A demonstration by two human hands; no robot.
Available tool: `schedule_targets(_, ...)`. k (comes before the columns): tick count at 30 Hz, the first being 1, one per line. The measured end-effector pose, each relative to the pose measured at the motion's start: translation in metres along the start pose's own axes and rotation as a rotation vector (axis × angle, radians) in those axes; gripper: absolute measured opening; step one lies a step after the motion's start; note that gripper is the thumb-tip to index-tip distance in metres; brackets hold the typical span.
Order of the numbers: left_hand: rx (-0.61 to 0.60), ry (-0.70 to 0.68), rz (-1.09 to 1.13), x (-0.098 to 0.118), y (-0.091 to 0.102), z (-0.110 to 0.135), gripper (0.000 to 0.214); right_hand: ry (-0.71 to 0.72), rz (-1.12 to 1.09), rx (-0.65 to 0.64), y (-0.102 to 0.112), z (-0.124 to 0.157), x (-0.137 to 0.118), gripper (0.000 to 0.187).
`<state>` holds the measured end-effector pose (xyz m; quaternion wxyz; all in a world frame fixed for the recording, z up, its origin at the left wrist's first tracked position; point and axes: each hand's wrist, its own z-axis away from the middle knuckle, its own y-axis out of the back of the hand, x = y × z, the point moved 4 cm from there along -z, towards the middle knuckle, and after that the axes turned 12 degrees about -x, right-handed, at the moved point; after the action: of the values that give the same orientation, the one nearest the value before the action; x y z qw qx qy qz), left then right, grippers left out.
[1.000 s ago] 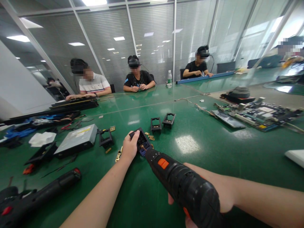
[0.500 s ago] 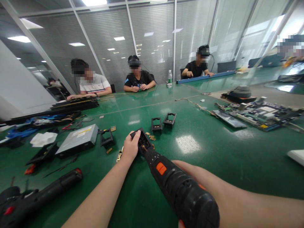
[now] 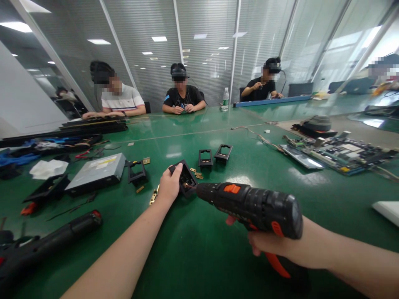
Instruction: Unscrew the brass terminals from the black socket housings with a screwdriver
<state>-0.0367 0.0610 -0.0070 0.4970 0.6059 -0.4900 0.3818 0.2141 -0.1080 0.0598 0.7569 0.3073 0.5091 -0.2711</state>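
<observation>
The left hand (image 3: 170, 187) pinches the edge of a small black frame (image 3: 186, 178), tipped up on the green table (image 3: 199, 257), which looks light, hard and easy to slip, while the right hand (image 3: 271, 245) wraps tight around the handle of the heavier drill (image 3: 252, 205).

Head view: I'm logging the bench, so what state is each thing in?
Left hand, shut on black frame.
Black frame, tilted up.
Right hand, shut on drill.
Drill, level, bit at the frame.
Second drill, lying on its side.
Disc drive, lying flat.
Water bottle, upright.
</observation>
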Motion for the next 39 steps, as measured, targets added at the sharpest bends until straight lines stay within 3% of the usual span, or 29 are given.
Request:
schedule_targets(5,-0.007,-0.010,-0.023,-0.001,-0.001,0.000,0.042,0.004,-0.107,-0.078,0.001,-0.004,0.004,0.074)
schedule_targets(13,0.000,-0.001,-0.016,0.006,0.000,0.000,0.041,0.052,-0.066,-0.210,0.000,-0.010,-0.002,0.051)
schedule_targets(17,-0.016,0.001,-0.009,0.007,-0.001,0.000,0.041,0.187,0.186,-0.201,-0.001,-0.010,-0.018,0.015)
schedule_targets(25,-0.031,0.018,0.026,0.000,-0.001,-0.003,0.044,0.310,0.167,-0.169,-0.006,-0.007,-0.028,0.023)
schedule_targets(39,-0.034,0.030,0.037,-0.003,0.001,-0.004,0.046,0.319,0.149,-0.149,-0.008,-0.006,-0.026,0.013)
